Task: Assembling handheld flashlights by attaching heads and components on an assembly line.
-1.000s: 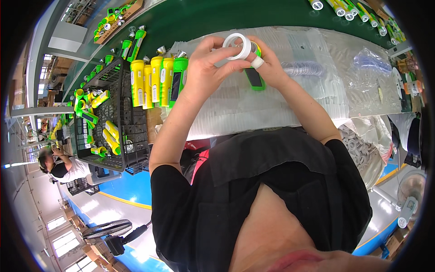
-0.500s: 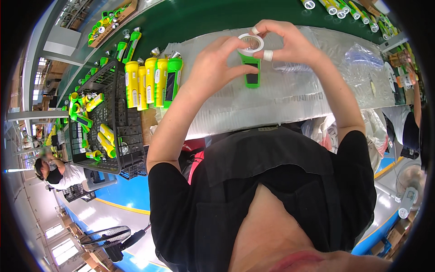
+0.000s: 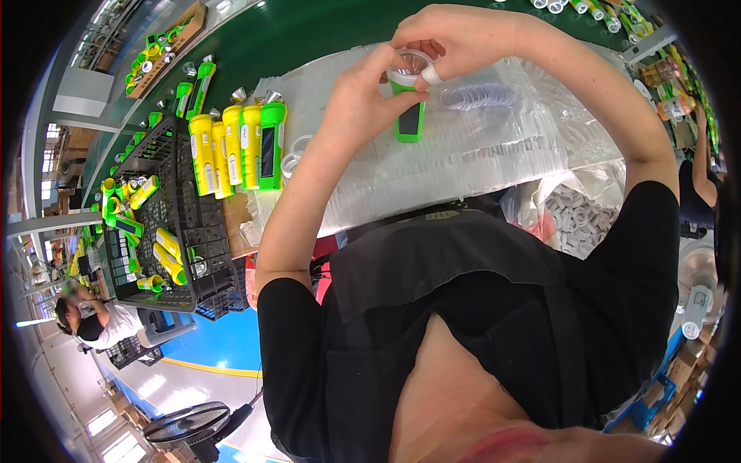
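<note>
A green flashlight (image 3: 410, 126) with a dark panel on its body is held over the plastic-covered bench, its wide head toward the far side. My left hand (image 3: 363, 104) closes around the head from the left, with the thumb across its near side. On the head sits a white ring (image 3: 404, 79) with a clear centre. From above and the right, my right hand (image 3: 455, 40) grips that ring, fingers curled over its far edge and the taped thumb at its near side. A row of clear lens discs (image 3: 478, 96) lies to the right of the flashlight.
Several yellow flashlights (image 3: 232, 147) and a green one stand at the left, beside a black crate (image 3: 193, 255) of flashlight bodies. White rings (image 3: 291, 163) lie near my left forearm. A bag of white rings (image 3: 580, 222) is by my right elbow. Co-workers sit at both sides.
My right hand has turned over the ring, its forearm swinging higher and farther out. The view has shifted, uncovering the lens discs and the bag of rings.
</note>
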Motion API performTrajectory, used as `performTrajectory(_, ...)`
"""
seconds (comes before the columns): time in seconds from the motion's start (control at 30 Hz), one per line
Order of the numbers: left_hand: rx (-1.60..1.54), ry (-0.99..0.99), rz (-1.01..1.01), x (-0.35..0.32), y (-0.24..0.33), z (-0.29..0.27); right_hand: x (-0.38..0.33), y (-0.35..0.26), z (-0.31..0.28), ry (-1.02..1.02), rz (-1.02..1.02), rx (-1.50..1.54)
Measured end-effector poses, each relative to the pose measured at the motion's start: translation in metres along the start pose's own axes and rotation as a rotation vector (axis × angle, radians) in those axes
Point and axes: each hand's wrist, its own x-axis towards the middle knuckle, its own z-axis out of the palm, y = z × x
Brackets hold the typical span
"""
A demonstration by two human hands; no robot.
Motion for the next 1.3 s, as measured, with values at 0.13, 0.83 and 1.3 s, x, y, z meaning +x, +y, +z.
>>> performTrajectory(0.13, 0.020, 0.007, 0.010, 0.000, 0.001, 0.004, -0.005, 0.001, 0.008, 0.102, 0.021, -0.026)
performTrajectory(0.83, 0.165, 0.091, -0.037, 0.005, 0.003, 0.016, -0.002, 0.003, 0.020, 0.286, 0.079, -0.089)
performTrajectory(1.3, 0.031, 0.104, 0.036, 0.000, -0.001, 0.014, -0.008, 0.011, 0.040, 0.310, 0.133, -0.003)
